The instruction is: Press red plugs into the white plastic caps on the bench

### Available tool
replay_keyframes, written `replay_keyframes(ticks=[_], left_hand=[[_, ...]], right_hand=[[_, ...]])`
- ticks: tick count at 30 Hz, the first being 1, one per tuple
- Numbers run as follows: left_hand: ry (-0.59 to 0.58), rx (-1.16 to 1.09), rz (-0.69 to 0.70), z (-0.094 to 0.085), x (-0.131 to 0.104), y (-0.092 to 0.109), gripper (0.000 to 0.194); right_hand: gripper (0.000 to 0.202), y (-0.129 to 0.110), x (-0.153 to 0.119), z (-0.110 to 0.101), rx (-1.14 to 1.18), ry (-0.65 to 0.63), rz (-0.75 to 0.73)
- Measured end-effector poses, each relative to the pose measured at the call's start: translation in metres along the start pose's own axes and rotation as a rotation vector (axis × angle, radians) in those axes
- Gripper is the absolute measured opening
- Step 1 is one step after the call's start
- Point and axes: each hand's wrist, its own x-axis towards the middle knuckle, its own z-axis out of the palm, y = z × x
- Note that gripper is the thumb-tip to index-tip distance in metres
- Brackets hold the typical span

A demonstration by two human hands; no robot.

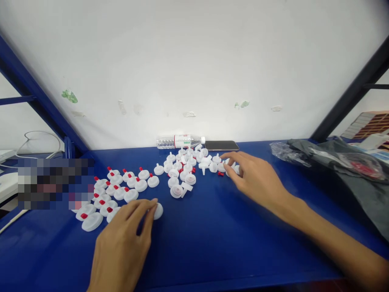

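Note:
My left hand (127, 237) is closed in a pinch on a round white plastic cap (158, 211) just above or on the blue tabletop; the fingers hide part of it. To its left stand several white caps with red tips (140, 185), grouped together. My right hand (255, 176) reaches over the right end of a pile of loose white caps (182, 170), its thumb and forefinger apart. Some white caps lie under and behind those fingers, partly hidden. A small red piece (221, 174) lies just left of the right thumb.
A clear plastic bottle (181, 141) lies on its side against the wall, with a dark phone (221, 145) beside it. Grey fabric and clear plastic wrapping (290, 154) lie at the right. A white cable (41, 132) is at the far left, near the blue frame post.

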Motion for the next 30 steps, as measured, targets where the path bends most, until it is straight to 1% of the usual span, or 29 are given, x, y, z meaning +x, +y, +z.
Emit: replay_keyframes(ticks=[2, 4, 7, 9, 11, 13, 15, 16, 17, 19, 20, 21, 23, 24, 25, 27, 28, 30], left_hand=[[-0.007, 0.051, -0.042, -0.002, 0.003, -0.008, 0.022], [-0.018, 0.071, -0.069, -0.002, 0.004, -0.012, 0.025], [-0.03, 0.093, -0.092, 0.0, 0.004, -0.011, 0.03], [-0.037, 0.095, -0.105, 0.0, 0.003, -0.008, 0.034], [-0.024, 0.104, -0.108, -0.001, 0.003, -0.004, 0.036], [0.032, 0.107, -0.085, -0.004, 0.001, 0.002, 0.035], [0.104, 0.051, -0.006, -0.006, -0.004, 0.011, 0.035], [0.114, -0.001, 0.049, -0.006, -0.007, 0.016, 0.036], [0.091, -0.059, 0.11, -0.005, -0.011, 0.02, 0.04], [-0.037, -0.149, 0.207, -0.002, -0.019, 0.029, 0.053], [-0.112, -0.18, 0.244, 0.001, -0.021, 0.032, 0.056], [-0.174, -0.204, 0.271, 0.003, -0.024, 0.034, 0.052], [-0.244, -0.245, 0.302, 0.006, -0.025, 0.035, 0.032], [-0.264, -0.261, 0.301, 0.008, -0.025, 0.034, 0.027], [-0.282, -0.27, 0.29, 0.008, -0.025, 0.033, 0.025], [-0.304, -0.263, 0.251, 0.009, -0.024, 0.031, 0.023], [-0.307, -0.252, 0.233, 0.01, -0.024, 0.03, 0.022], [-0.308, -0.223, 0.198, 0.011, -0.024, 0.029, 0.021]], right_hand=[[0.024, 0.007, 0.003, -0.003, -0.145, -0.054, 0.065], [0.024, 0.01, 0.003, -0.003, -0.236, -0.113, 0.106], [0.024, 0.009, 0.002, -0.002, -0.278, -0.16, 0.136], [0.021, 0.007, 0.002, -0.003, -0.231, -0.178, 0.14], [0.018, 0.005, 0.002, -0.006, -0.098, -0.211, 0.133], [0.017, -0.001, 0.001, -0.01, 0.129, -0.291, 0.105], [0.016, -0.011, -0.002, -0.014, 0.408, -0.413, 0.067], [0.015, -0.016, -0.004, -0.015, 0.542, -0.474, 0.051], [0.015, -0.023, -0.006, -0.017, 0.667, -0.528, 0.038], [0.016, -0.034, -0.011, -0.02, 0.87, -0.627, 0.02], [0.017, -0.038, -0.013, -0.021, 0.947, -0.679, 0.004], [0.018, -0.041, -0.014, -0.022, 1.007, -0.735, -0.019], [0.02, -0.044, -0.016, -0.022, 1.083, -0.819, -0.063], [0.021, -0.043, -0.016, -0.022, 1.096, -0.817, -0.073], [0.023, -0.042, -0.016, -0.021, 1.093, -0.784, -0.075], [0.027, -0.037, -0.014, -0.016, 1.037, -0.681, -0.054], [0.029, -0.034, -0.012, -0.013, 0.971, -0.624, -0.042], [0.027, -0.028, -0.01, -0.006, 0.72, -0.475, -0.033]])
